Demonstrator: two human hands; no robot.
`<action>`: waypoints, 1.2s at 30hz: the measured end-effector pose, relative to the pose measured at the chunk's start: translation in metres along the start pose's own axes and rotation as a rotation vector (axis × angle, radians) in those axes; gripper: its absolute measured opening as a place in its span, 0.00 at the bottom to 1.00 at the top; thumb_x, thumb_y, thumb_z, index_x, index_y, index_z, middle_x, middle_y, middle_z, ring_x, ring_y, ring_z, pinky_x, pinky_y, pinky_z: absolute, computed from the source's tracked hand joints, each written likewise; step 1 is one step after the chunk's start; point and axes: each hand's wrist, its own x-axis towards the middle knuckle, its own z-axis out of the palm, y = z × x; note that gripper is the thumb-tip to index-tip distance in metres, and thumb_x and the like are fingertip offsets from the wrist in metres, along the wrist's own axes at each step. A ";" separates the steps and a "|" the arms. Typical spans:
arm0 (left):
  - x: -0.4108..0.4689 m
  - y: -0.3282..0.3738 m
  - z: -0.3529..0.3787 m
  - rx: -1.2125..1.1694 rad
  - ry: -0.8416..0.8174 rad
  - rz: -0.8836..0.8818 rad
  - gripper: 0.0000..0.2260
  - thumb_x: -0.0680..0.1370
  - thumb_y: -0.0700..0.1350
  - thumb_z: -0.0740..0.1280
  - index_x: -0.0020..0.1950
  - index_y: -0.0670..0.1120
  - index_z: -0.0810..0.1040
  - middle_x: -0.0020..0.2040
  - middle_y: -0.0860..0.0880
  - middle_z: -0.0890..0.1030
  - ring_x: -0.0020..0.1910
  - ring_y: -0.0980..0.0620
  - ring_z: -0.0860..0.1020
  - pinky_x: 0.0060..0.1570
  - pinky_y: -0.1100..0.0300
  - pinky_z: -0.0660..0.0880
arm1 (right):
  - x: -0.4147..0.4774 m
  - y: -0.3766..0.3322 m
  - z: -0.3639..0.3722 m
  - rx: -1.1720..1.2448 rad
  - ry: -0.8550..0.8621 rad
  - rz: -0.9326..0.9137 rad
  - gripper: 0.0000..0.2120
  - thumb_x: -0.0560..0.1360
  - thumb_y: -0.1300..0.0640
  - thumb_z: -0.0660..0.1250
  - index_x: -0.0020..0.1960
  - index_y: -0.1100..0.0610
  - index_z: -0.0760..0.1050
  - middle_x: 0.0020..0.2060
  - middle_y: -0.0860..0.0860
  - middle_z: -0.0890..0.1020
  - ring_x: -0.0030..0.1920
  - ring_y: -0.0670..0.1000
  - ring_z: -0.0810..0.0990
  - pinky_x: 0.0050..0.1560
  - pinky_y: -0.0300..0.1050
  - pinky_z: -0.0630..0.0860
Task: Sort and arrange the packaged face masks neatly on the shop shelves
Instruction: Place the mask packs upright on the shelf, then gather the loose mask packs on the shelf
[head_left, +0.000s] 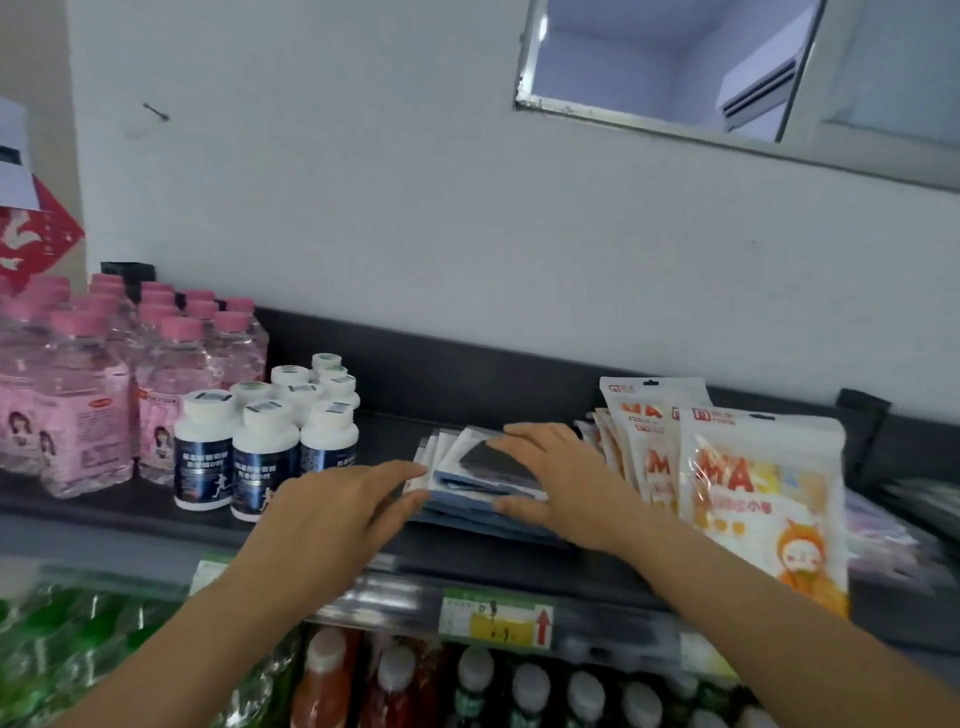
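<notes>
I have both hands up on the dark top shelf (467, 558), closed in on the stack of dark face mask packs (485, 470) from either side. The stack lies flat, straight ahead of me, between the white supplement bottles (265, 449) on its left and the upright orange-and-white mask packs (756, 488) just beside it on the right. Its long axis runs roughly across the shelf, along the front edge, though the packs are fanned and skewed, with corners sticking out at the far left. My right hand (563, 478) is the nearer one. It lies over the top of the stack, fingers stretched flat across it and the thumb against the near edge. This looks more like pressing than clasping, though motion blur keeps me from being sure. My left hand (353, 501) is released, with straight fingertips meeting the stack's left end. I judge the next move to be a squeeze inward along that long axis, left hand pushing toward the right, to square the fanned edges while the right hand holds the pile down.
</notes>
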 end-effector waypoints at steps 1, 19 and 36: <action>0.002 0.004 0.001 -0.013 -0.001 -0.010 0.22 0.76 0.64 0.52 0.56 0.56 0.79 0.31 0.61 0.79 0.27 0.63 0.75 0.22 0.60 0.74 | -0.007 -0.001 -0.009 0.000 0.080 -0.025 0.31 0.74 0.36 0.57 0.73 0.47 0.61 0.71 0.47 0.64 0.71 0.50 0.61 0.70 0.52 0.62; 0.063 0.170 0.032 -0.042 -0.153 0.040 0.22 0.72 0.64 0.56 0.62 0.59 0.74 0.42 0.61 0.79 0.41 0.55 0.80 0.35 0.55 0.78 | -0.280 0.129 -0.126 -0.557 0.332 0.162 0.29 0.68 0.46 0.71 0.67 0.49 0.67 0.64 0.53 0.75 0.64 0.57 0.74 0.61 0.58 0.72; 0.084 0.468 0.118 -0.048 -0.257 0.496 0.18 0.66 0.56 0.76 0.52 0.50 0.82 0.45 0.52 0.83 0.41 0.51 0.82 0.34 0.59 0.78 | -0.558 0.239 -0.162 -0.655 0.198 0.542 0.34 0.64 0.45 0.75 0.67 0.48 0.66 0.63 0.51 0.75 0.63 0.55 0.76 0.58 0.56 0.75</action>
